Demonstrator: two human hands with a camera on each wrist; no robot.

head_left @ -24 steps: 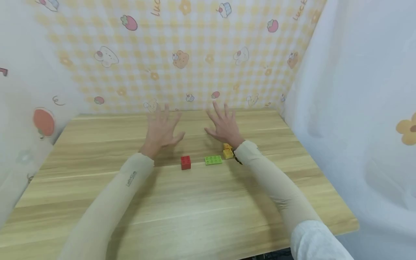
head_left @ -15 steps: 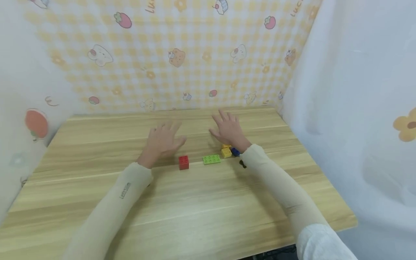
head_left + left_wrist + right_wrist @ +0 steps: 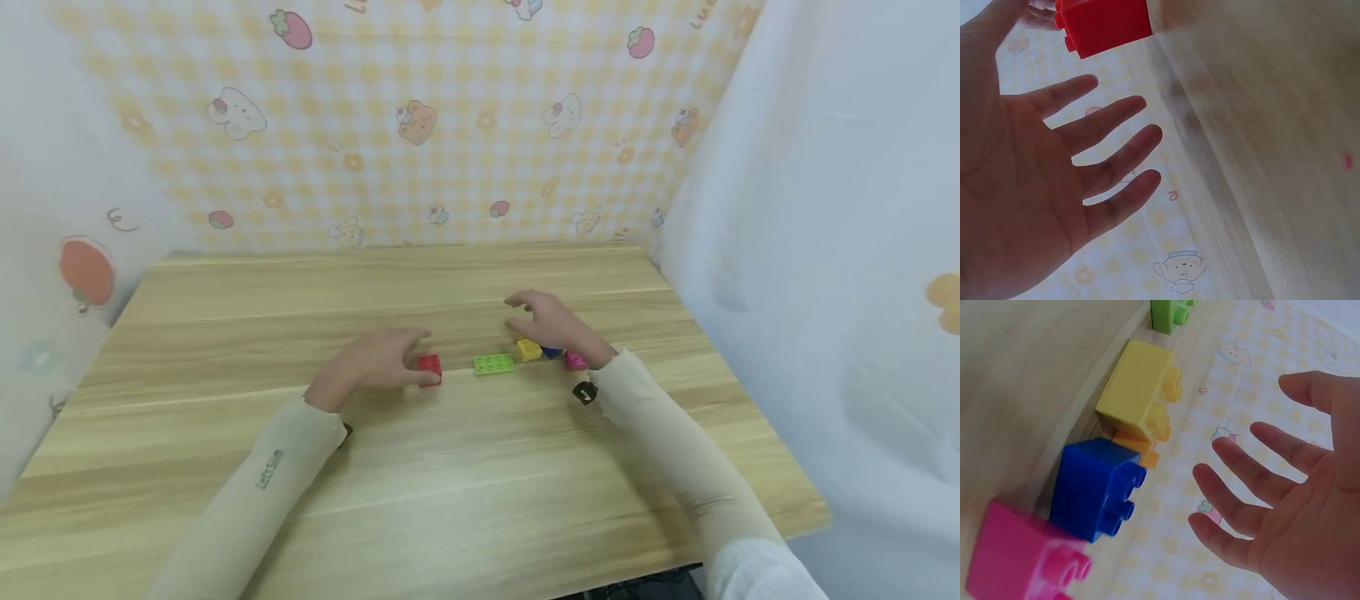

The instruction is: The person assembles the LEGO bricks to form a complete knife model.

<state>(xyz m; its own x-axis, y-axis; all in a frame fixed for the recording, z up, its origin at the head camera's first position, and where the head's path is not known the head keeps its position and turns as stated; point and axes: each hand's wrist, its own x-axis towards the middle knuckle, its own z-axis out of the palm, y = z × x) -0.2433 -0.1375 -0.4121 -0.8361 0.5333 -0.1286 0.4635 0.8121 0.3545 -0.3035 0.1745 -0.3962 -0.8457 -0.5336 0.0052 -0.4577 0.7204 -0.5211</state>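
Note:
My left hand (image 3: 378, 360) hovers right at the red toy block (image 3: 430, 367), its thumb overlapping the block's front in the head view. In the left wrist view the fingers are spread and relaxed, with the red block (image 3: 1107, 25) beyond the thumb. My right hand (image 3: 553, 321) is held above the yellow block (image 3: 528, 349), fingers loosely bent with nothing between them. In the right wrist view its palm (image 3: 1310, 512) faces a yellow block (image 3: 1138, 387), an orange block (image 3: 1138, 447), a blue block (image 3: 1094, 487) and a pink block (image 3: 1022, 556). A flat green block (image 3: 493, 364) lies between the hands.
All the blocks stand in a rough row across the wood-grain table (image 3: 450, 492). A yellow checked cloth (image 3: 480, 150) hangs behind the table's far edge, and a white curtain (image 3: 825, 250) borders its right side. A black band (image 3: 585, 392) shows at the right wrist.
Both hands have come down and back toward the blocks from farther over the table. The left hand has reached the red block; the right arm has shifted right, uncovering the blue and pink blocks.

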